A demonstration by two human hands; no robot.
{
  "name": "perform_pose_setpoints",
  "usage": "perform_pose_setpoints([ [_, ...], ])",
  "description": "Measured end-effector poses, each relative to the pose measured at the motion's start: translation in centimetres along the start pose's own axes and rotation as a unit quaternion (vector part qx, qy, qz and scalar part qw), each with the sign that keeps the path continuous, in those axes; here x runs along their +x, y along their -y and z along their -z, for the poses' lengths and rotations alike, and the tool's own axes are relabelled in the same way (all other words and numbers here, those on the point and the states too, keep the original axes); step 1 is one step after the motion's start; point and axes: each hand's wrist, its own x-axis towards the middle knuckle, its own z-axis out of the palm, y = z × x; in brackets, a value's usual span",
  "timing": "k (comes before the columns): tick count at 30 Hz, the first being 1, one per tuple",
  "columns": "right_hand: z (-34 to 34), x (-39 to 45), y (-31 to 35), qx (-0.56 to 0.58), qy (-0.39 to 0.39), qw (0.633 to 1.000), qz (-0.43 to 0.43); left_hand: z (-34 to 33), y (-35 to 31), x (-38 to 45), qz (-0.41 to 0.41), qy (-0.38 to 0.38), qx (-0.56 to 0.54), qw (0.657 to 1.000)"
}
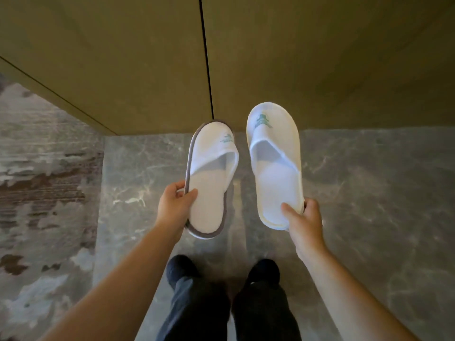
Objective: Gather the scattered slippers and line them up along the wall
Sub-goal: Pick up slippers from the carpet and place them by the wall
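Note:
I hold two white slippers in the air above the floor, toes pointing toward the wall. My left hand [173, 207] grips the heel end of the grey-trimmed slipper [211, 173], thumb on its insole. My right hand [301, 222] grips the heel end of the cream-trimmed slipper [274, 163], which reaches a little farther forward. Both carry a green logo on the toe strap. The olive-brown wall [320, 57] stands straight ahead, its base just beyond the slipper toes.
Grey marble floor [369, 193] runs below and to the right. A patterned grey and brown carpet [44, 180] covers the left side. A dark vertical seam [206, 57] splits the wall panels. My dark shoes [182, 269] and trouser legs are under the slippers.

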Motion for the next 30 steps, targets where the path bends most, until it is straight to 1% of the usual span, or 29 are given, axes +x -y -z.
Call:
perform_pose_setpoints([
  [2, -2.3, 3.2, -3.6, 0.003, -0.005, 1.000, -0.008, -1.3, 3.7, 3.3, 0.013, -0.017, -0.001, 1.000],
  [5, -6.2, 8.8, -9.1, 0.015, -0.014, 1.000, -0.015, -3.0, 8.9, 9.1, 0.009, -0.039, 0.015, 0.999],
  [10, -11.2, 20.2, -17.3, 0.046, -0.061, 0.997, -0.009, -5.8, 15.9, 20.5, -0.034, -0.035, 0.033, 0.998],
  [15, -12.5, 29.1, -23.8, 0.086, -0.089, 0.992, -0.033, -9.4, 20.6, 27.7, -0.061, -0.004, 0.063, 0.996],
  [19, -11.4, 33.4, -25.0, 0.083, -0.129, 0.987, -0.035, -11.7, 21.7, 29.7, -0.058, 0.035, 0.065, 0.996],
  [21, -10.4, 34.5, -25.1, 0.025, -0.140, 0.990, -0.024, -12.6, 21.4, 29.6, -0.053, 0.039, 0.052, 0.996],
  [24, -9.6, 34.4, -25.3, -0.103, -0.146, 0.984, -0.004, -13.9, 21.0, 29.1, -0.049, 0.044, 0.042, 0.997],
  [26, -10.0, 33.5, -25.3, -0.170, -0.159, 0.972, 0.034, -14.7, 21.0, 28.8, -0.046, 0.048, 0.026, 0.997],
  [27, -10.5, 32.7, -25.1, -0.169, -0.158, 0.971, 0.064, -15.1, 21.0, 28.7, -0.046, 0.052, 0.019, 0.997],
  [28, -11.2, 31.9, -24.9, -0.150, -0.137, 0.975, 0.090, -15.5, 21.0, 28.6, -0.047, 0.059, 0.016, 0.997],
  [29, -12.0, 31.0, -24.6, -0.121, -0.096, 0.983, 0.103, -15.8, 20.9, 28.5, -0.049, 0.068, 0.009, 0.996],
  [30, -13.0, 30.0, -24.2, -0.092, -0.040, 0.990, 0.096, -16.0, 20.8, 28.5, -0.053, 0.077, -0.001, 0.996],
])
